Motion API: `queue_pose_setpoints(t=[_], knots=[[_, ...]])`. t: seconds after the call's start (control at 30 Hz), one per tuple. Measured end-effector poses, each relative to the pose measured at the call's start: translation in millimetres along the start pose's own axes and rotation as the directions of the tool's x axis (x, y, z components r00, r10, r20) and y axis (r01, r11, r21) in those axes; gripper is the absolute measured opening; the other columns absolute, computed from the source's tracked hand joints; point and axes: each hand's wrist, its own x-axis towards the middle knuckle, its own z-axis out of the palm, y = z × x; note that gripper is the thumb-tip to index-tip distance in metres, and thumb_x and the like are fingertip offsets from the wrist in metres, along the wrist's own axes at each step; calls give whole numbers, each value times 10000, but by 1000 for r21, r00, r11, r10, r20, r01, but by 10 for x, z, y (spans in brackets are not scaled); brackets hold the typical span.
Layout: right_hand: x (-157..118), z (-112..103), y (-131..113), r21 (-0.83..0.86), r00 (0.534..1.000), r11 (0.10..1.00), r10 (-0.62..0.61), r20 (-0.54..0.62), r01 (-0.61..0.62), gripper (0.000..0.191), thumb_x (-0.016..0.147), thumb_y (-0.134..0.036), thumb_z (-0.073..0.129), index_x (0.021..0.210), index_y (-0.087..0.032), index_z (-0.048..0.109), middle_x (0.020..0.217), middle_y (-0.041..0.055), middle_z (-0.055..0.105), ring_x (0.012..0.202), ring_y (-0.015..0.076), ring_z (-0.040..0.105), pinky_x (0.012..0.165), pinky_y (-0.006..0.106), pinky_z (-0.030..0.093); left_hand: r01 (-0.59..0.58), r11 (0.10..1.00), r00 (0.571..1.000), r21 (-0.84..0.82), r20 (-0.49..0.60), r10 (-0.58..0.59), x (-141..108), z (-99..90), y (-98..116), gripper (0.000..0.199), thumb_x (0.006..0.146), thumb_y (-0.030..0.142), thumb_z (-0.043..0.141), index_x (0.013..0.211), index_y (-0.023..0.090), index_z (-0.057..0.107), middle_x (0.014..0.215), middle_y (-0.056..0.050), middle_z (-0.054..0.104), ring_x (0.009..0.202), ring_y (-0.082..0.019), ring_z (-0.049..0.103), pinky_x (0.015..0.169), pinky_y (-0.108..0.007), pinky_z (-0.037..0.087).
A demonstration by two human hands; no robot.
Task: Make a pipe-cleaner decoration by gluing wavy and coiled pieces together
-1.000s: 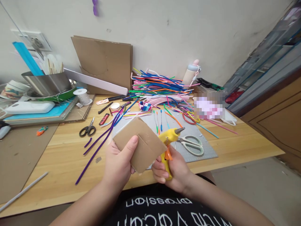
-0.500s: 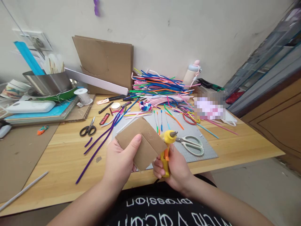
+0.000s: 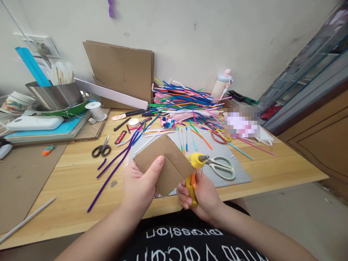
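My left hand [image 3: 143, 181] grips a squarish piece of brown cardboard [image 3: 171, 163], thumb on top and fingers underneath. A crease runs across the cardboard. Wrapped around the handle of a yellow hot glue gun [image 3: 196, 159] is my right hand [image 3: 202, 195], close to the orange trigger. The gun's metal nozzle points right, away from the cardboard, and part of its body is hidden behind the cardboard's right corner. Beneath both hands lies a grey cutting mat [image 3: 239, 174], with white-handled scissors [image 3: 221, 168] just beyond the glue gun.
Many coloured pipe cleaners [image 3: 185, 99] are heaped at the back. Black scissors [image 3: 101, 148] and purple pipe cleaners [image 3: 114, 170] lie left of the mat. Cardboard sheets [image 3: 122, 69] lean on the wall. A metal pot [image 3: 54, 96], a spool [image 3: 95, 110] and a bottle [image 3: 220, 86] stand behind.
The glue gun has tilted slightly, its nozzle swinging right and a little lower. The cardboard and my left hand have barely moved.
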Motion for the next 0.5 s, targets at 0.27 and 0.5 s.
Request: queue_pose_setpoints(t=[0.27, 0.5], knots=[[-11, -48, 29, -5, 995, 1000, 22, 93, -21, 614, 914, -601, 228, 576, -166, 499, 405, -52, 406, 281, 45, 295, 301, 168, 305, -31, 998, 998, -48, 49, 33, 28, -14, -16, 230, 681, 348, 756, 791, 164, 674, 602, -14, 624, 460, -123, 556, 360, -188, 413], [2, -153, 62, 18, 938, 996, 78, 338, -90, 551, 869, -630, 359, 608, -168, 511, 430, -58, 418, 287, 35, 270, 300, 161, 309, -91, 994, 996, -62, -15, 90, 85, -3, 48, 269, 665, 357, 755, 840, 170, 674, 649, -26, 661, 543, -172, 632, 423, -228, 487]])
